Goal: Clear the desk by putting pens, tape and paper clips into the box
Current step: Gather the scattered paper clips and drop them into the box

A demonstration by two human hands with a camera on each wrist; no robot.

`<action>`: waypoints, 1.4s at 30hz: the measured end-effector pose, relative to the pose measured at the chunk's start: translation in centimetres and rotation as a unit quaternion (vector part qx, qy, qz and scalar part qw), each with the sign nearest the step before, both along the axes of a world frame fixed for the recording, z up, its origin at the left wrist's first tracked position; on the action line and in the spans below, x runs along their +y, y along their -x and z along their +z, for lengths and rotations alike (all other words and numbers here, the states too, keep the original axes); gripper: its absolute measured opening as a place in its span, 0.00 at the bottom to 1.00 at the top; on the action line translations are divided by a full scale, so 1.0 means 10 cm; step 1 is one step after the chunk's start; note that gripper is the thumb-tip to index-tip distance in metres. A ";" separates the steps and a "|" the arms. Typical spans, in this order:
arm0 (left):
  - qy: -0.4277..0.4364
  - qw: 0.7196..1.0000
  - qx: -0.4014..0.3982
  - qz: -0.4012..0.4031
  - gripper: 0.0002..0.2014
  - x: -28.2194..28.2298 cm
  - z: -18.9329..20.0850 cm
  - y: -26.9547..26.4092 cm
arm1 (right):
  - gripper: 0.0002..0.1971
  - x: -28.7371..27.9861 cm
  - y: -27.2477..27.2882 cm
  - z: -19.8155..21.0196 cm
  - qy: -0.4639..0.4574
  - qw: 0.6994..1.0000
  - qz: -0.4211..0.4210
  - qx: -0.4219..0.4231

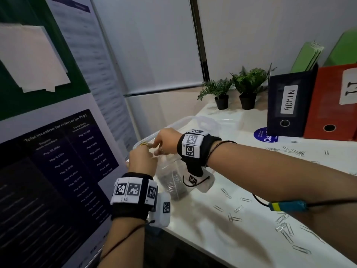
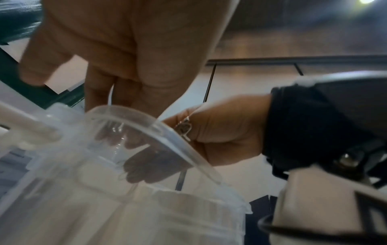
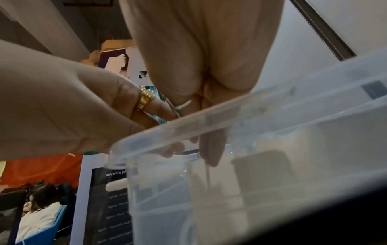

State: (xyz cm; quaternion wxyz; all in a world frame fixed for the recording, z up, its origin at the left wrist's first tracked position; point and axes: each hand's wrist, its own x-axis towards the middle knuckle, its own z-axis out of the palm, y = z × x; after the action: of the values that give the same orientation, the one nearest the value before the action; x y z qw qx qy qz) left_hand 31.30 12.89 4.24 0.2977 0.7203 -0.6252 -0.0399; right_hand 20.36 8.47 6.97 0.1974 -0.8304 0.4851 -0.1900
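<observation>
A clear plastic box (image 1: 185, 120) stands at the desk's left edge, with a heap of paper clips (image 1: 173, 182) on its bottom. Both hands meet just over its open top. My right hand (image 1: 160, 146) reaches in from the right, its fingers (image 3: 209, 149) bunched and pointing down past the rim (image 3: 230, 112), pinching thin wire paper clips (image 3: 207, 174). My left hand (image 1: 144, 153), which wears a gold ring (image 3: 144, 99), points its fingers (image 2: 100, 92) down against the right hand, thumb held apart. Loose paper clips (image 1: 284, 229) lie scattered on the white desk (image 1: 212, 238). No pens or tape are visible.
More clips lie further back (image 1: 289, 151) and mid-desk (image 1: 233, 217). A dark "ADMIN" binder (image 1: 289, 105), an orange binder (image 1: 332, 105) and two potted plants (image 1: 222, 93) line the back. A poster board (image 1: 58, 161) stands just left of the box.
</observation>
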 end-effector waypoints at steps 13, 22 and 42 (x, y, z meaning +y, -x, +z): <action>0.140 0.990 0.006 -0.015 0.26 0.17 -0.15 0.14 | 0.15 0.21 0.60 -0.14 0.104 0.988 -0.033 -0.111; 0.158 0.970 -0.121 -0.138 0.27 0.48 -0.23 1.05 | 0.11 -0.05 2.16 -0.56 0.164 0.963 -0.210 -0.034; -0.299 0.867 -0.349 -0.192 0.26 -0.93 -0.81 2.41 | 0.04 -2.10 2.49 -2.01 -0.111 0.937 -0.093 0.319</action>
State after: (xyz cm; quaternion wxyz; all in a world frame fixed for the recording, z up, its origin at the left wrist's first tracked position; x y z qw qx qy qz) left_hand 7.25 3.63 -3.86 -0.1828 0.6078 -0.7723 -0.0269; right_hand -4.53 -12.56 -13.15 0.1047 -0.7711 0.6160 0.1225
